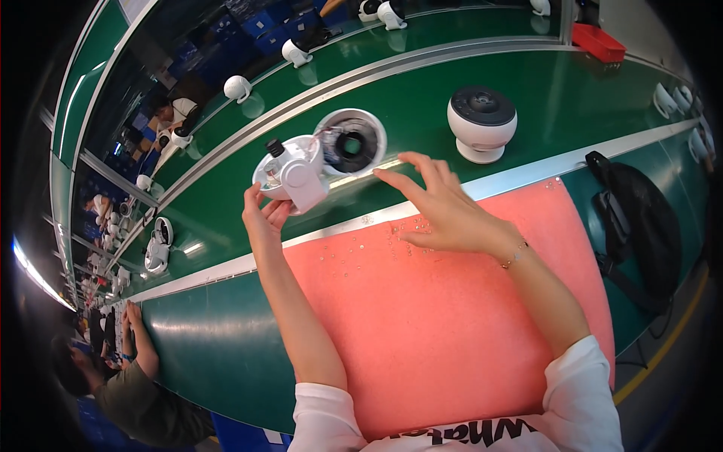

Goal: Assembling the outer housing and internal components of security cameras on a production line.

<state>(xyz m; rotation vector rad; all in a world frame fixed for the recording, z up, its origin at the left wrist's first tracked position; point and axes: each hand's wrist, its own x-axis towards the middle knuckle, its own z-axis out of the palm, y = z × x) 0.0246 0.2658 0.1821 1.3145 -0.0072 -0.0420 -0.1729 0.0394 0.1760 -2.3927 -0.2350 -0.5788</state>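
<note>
My left hand [267,218] grips the lower edge of an opened white camera housing [303,179], raised over the green belt. A black knob-like part sticks up from its shell. Attached beside it, apparently by wires, is a round white half [370,154] with a dark inside and a hole in the middle. My right hand [456,215] hovers over the mat's far edge with fingers spread; its fingertips are close to that round half's rim, and I cannot tell whether they touch. Small screws [399,232] lie scattered on the pink mat [422,339] below.
A whole white ball-shaped device with a dark top [482,124] stands on the green belt [557,90]. A black bag [640,218] lies at right, near a red tray [599,43] at the back. Another opened housing [158,245] sits left. A co-worker [139,392] works at lower left.
</note>
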